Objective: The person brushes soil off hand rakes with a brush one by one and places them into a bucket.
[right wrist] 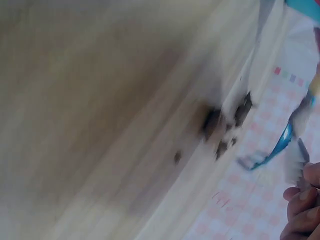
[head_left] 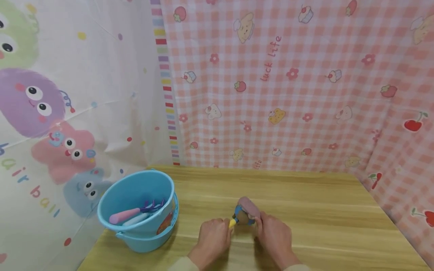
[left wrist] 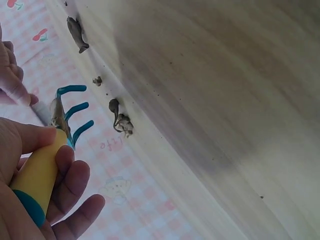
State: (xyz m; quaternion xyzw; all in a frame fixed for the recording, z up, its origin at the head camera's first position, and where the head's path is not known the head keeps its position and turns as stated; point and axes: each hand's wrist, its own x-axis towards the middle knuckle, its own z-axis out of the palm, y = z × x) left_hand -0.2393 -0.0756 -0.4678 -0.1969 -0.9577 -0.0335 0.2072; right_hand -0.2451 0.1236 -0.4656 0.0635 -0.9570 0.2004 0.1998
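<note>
My left hand (head_left: pixel 213 236) grips the yellow handle of a small hand rake (left wrist: pixel 41 170), fingers curled round it and thumb along the top. The rake's blue tines (left wrist: pixel 77 107) spread out above the table, and brown dirt clings near their base. My right hand (head_left: pixel 276 235) pinches a mauve, brush-like piece (head_left: pixel 249 207) with a pale, jagged edge; its exact kind is unclear. In the right wrist view this piece lies against the rake head. Brown clumps (left wrist: pixel 122 122) lie on the wooden table (head_left: pixel 322 226) below the rake.
To the left stands a light blue bucket (head_left: pixel 145 244) holding a pink-handled tool (head_left: pixel 125 216) with purple tines and a pale blue-handled tool (head_left: pixel 135 219). A patterned white cloth (head_left: pixel 135 124) hangs at the left, a pink checked cloth (head_left: pixel 271 94) behind the table.
</note>
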